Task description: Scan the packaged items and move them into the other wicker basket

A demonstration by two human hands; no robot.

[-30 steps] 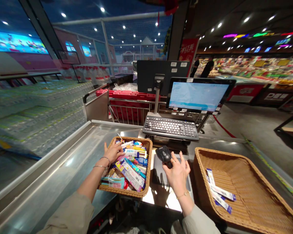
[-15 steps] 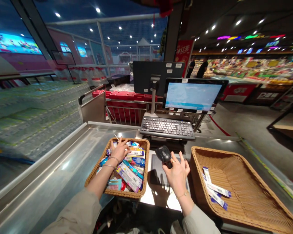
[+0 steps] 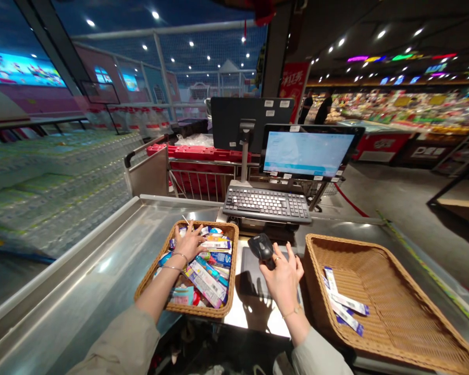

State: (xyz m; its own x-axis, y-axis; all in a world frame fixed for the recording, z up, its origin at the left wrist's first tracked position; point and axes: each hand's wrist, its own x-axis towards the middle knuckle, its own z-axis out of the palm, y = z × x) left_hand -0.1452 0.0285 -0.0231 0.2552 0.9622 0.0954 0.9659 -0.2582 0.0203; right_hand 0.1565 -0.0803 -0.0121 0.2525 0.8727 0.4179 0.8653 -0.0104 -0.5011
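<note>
Over the left wicker basket [image 3: 233, 271], which is full of small colourful packages [image 3: 209, 278], my left hand [image 3: 188, 244] reaches in at the upper left, fingers spread and touching the packages. A white stick pokes up beside its fingertips. My right hand [image 3: 282, 271] is raised between the two baskets, its fingers apart and nothing clearly held in it. Just left of its fingers is a black handheld scanner [image 3: 261, 247], above a grey pad [image 3: 251, 268]. The right wicker basket [image 3: 398, 291] holds several slim white and blue packets [image 3: 349, 303].
Behind the baskets are a black keyboard [image 3: 266, 203], a lit monitor [image 3: 307, 153] and a second, dark-backed one [image 3: 232, 122]. A metal counter [image 3: 117, 255] extends left. Farther back stand a shopping cart [image 3: 197, 179], stacked bottles [image 3: 54, 182] and two people in dark clothes.
My left hand has shifted slightly left and up over the packages, its fingers still spread. My right hand is almost unmoved, and the packets in the right basket look the same.
</note>
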